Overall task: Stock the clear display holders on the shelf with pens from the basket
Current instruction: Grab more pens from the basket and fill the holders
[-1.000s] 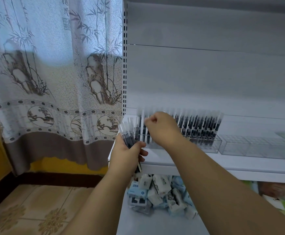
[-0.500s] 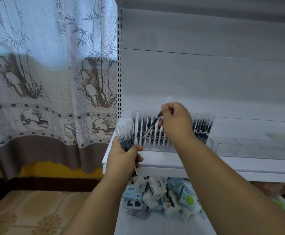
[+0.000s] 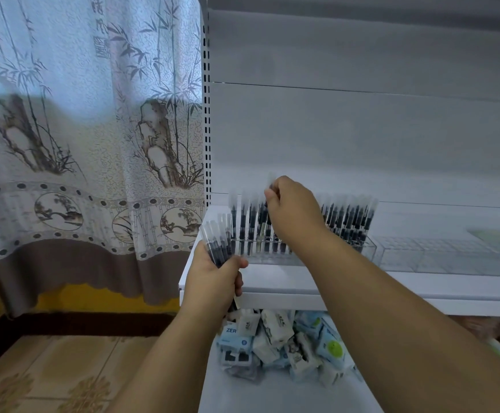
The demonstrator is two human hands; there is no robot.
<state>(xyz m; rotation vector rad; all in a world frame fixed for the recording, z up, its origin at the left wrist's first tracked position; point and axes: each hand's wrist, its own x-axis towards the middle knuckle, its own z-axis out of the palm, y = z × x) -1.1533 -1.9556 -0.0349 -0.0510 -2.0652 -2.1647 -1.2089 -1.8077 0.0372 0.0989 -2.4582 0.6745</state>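
My left hand [image 3: 214, 274] grips a bundle of pens [image 3: 218, 238] with clear caps and dark barrels, held upright just in front of the white shelf's [image 3: 272, 286] left end. My right hand [image 3: 295, 208] pinches a single pen [image 3: 270, 181] near its top, upright over the left clear display holder [image 3: 365, 251]. That holder carries several rows of standing pens [image 3: 353, 216]. A second clear holder [image 3: 451, 257] to the right has no pens in it. The basket is out of view.
A patterned curtain [image 3: 88, 144] hangs left of the shelf's perforated upright [image 3: 206, 114]. Below the shelf, a lower shelf [image 3: 243, 394] carries a heap of small white and blue packets [image 3: 275, 335]. Tiled floor [image 3: 49, 377] lies at the lower left.
My right hand drew one pen away from the left hand's bundle, lifted it tilted, then turned it upright over the left holder. The left hand stayed put.
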